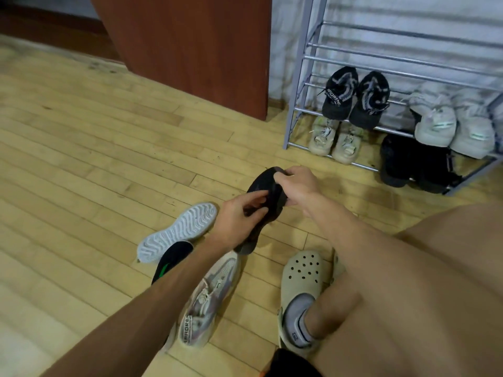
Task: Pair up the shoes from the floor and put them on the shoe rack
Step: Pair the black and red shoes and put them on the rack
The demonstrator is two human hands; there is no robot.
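A black shoe point(261, 186) is held above the floor in both hands, toe pointing away. My left hand point(236, 219) grips its near side and my right hand point(296, 183) grips its far top edge. Below my left arm lie a shoe turned over with its white sole point(177, 232) up, a dark shoe with a green mark point(170, 257), and a grey-pink sneaker point(204, 300). The metal shoe rack point(302, 85) stands at the back right. It holds a black patterned pair point(353, 96), a pale grey pair point(451, 121), a cream pair point(334, 140) and a black pair point(411, 161).
My right foot wears a beige clog point(299, 273) over a grey sock, and my bare thigh fills the lower right. A brown wooden door panel point(196, 42) stands left of the rack. Wooden plank floor point(81, 159) stretches to the left.
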